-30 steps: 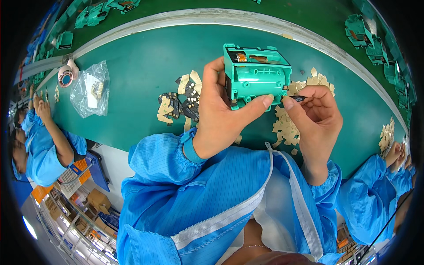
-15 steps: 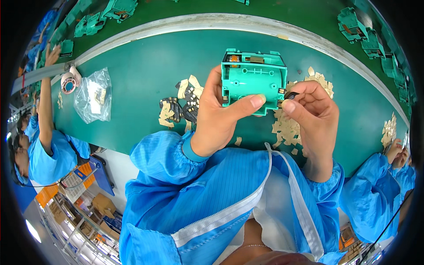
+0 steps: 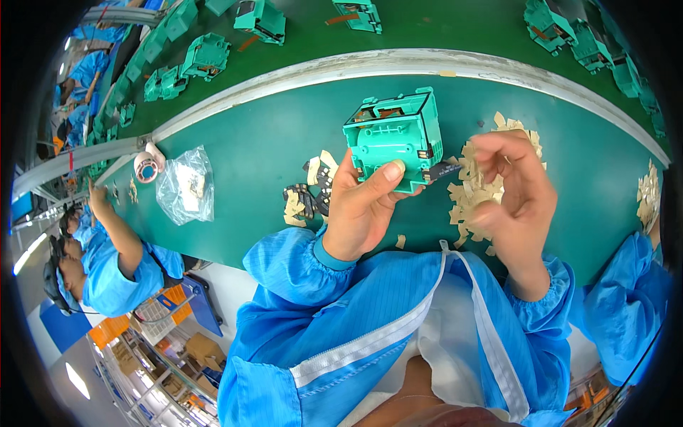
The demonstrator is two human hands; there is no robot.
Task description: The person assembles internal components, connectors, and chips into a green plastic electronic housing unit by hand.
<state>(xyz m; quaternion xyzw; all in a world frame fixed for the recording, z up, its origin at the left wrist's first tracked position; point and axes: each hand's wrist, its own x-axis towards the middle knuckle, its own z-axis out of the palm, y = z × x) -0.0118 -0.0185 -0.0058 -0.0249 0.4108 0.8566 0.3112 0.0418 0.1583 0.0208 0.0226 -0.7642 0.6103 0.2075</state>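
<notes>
My left hand [image 3: 366, 203] is closed around a green plastic housing [image 3: 388, 142], its thumb pressed on the front wall. The housing is raised above the table and tilted. From its lower right corner a small black strip [image 3: 442, 171] sticks out. To the right of it hovers my right hand [image 3: 516, 192], thumb and fingers apart and nothing seen between them; it is slightly blurred. Beneath and beyond that hand lies a pile of beige paper pieces [image 3: 462, 193]. Left of the housing, black strips [image 3: 304, 202] lie heaped with more beige pieces [image 3: 293, 213].
On the left of the green table [image 3: 249, 142] are a clear plastic bag [image 3: 174, 203] and a round white-and-pink object [image 3: 146, 169]. A pale rail [image 3: 320, 65] borders a green belt with several housings [image 3: 206, 57]. Co-workers in blue sit at left [image 3: 114, 274] and right [image 3: 619, 313].
My right hand has let go of the black strip and drawn back to the right, opening. The housing has tilted in my left hand. The whole view has shifted slightly.
</notes>
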